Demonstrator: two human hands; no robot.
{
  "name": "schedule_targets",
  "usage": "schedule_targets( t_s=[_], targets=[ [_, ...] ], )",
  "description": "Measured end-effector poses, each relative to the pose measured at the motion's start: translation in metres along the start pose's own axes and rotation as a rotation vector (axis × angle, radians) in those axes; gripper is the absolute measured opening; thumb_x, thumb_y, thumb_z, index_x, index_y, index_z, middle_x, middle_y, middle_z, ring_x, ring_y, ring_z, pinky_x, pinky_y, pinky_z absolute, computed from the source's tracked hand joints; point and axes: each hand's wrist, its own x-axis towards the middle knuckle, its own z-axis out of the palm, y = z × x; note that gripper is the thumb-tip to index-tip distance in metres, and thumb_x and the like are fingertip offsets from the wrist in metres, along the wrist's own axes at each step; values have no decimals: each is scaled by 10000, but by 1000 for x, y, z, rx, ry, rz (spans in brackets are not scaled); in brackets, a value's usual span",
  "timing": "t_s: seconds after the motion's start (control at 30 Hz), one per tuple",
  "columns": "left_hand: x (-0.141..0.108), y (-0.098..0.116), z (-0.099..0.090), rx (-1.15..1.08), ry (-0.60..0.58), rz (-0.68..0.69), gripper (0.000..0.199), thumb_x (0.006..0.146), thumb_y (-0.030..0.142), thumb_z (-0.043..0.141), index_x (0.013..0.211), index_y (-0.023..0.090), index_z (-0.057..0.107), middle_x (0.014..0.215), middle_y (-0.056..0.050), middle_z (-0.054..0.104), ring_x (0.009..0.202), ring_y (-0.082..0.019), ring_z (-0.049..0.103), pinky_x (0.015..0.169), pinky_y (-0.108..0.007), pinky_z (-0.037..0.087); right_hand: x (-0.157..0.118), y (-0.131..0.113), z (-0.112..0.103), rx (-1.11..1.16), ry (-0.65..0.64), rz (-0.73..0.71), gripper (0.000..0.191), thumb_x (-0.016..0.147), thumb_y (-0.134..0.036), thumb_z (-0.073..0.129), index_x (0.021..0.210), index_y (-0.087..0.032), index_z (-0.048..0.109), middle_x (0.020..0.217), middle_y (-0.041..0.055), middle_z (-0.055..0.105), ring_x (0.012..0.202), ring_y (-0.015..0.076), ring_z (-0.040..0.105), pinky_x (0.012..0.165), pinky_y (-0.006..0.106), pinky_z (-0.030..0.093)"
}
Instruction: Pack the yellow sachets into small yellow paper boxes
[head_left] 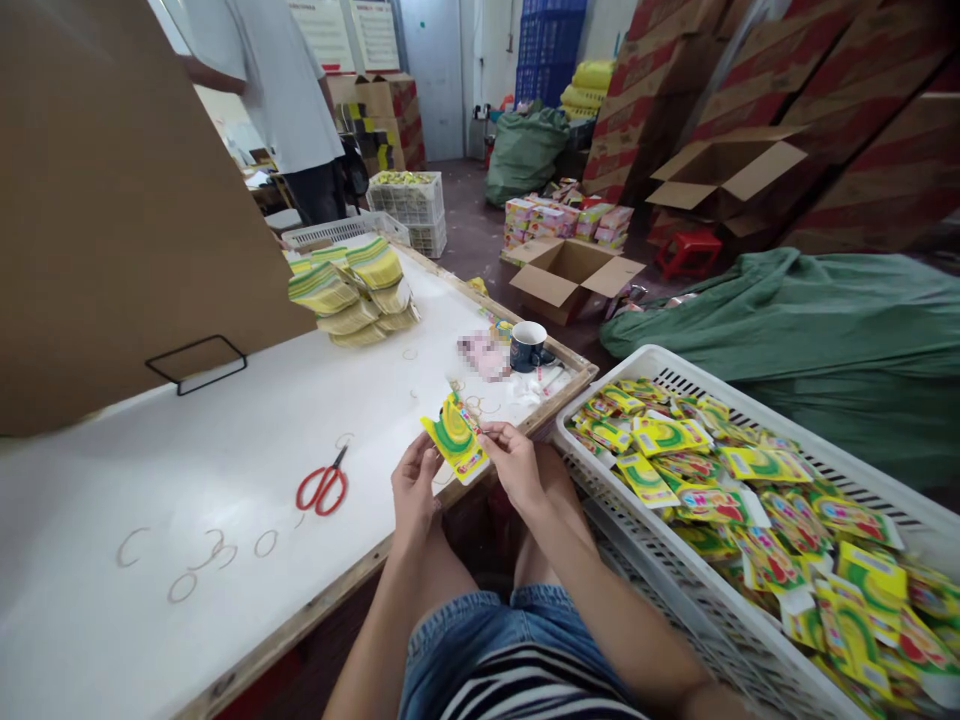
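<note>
A yellow and green packet (456, 440) is held between my two hands, above the near edge of the white table (247, 590). My left hand (416, 485) grips its lower left side, thumb against it. On the packet's right edge, my right hand (514, 462) is closed in a pinch. Red-handled scissors (322, 488) lie on the table to the left, with several thin tan rings (265, 543) around them. Bundled stacks of yellow-green cards (360, 290) sit at the table's far end. To my right, a white crate (652, 358) holds many similar yellow and green packets (765, 510).
A dark mug (528, 347) stands near the table's right edge. A cardboard sheet (135, 200) and a black wire frame (196, 365) are on the left. Open cartons (574, 275) and a green sack (825, 340) lie beyond the crate. A person (274, 90) stands behind the table.
</note>
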Motion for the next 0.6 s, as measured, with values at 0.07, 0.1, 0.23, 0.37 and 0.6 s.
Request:
schedule_targets(
  t_s=[0.07,0.1,0.23,0.37,0.6],
  targets=[
    [-3,5,5,-111,-80,-99,533,732,556,778,1082,164,689,1113,-115,757,1035,-263,718,939,-398,562,-11,-5,-2,61,-18,41,284,723,-405,722,900,-185,688,823,51,732,760,192,670,751,334,554],
    [-4,8,7,-143,-124,-134,523,705,565,796,1024,161,701,1050,-109,772,1002,-267,726,920,-400,568,-16,-8,-2,86,-30,60,288,708,-409,742,885,-187,695,819,49,732,759,193,669,750,338,554],
    [-12,21,12,-203,-276,-202,609,634,658,796,952,146,712,1008,-144,772,1026,-317,715,898,-432,573,-27,-16,-3,197,-87,147,320,643,-434,816,830,-193,716,832,45,734,770,194,662,746,338,551],
    [-18,28,11,-247,-423,-227,659,638,654,797,1067,163,693,1116,-154,749,1091,-334,692,923,-448,560,-30,-21,-7,322,-104,266,372,587,-432,865,834,-197,717,759,17,700,677,161,618,665,303,521],
    [-21,29,12,-220,-359,-224,577,641,569,840,1008,148,697,956,-119,781,952,-305,738,833,-413,586,-36,-27,-10,308,-106,256,358,603,-437,862,821,-200,706,744,5,680,687,160,614,665,292,515]
  ],
)
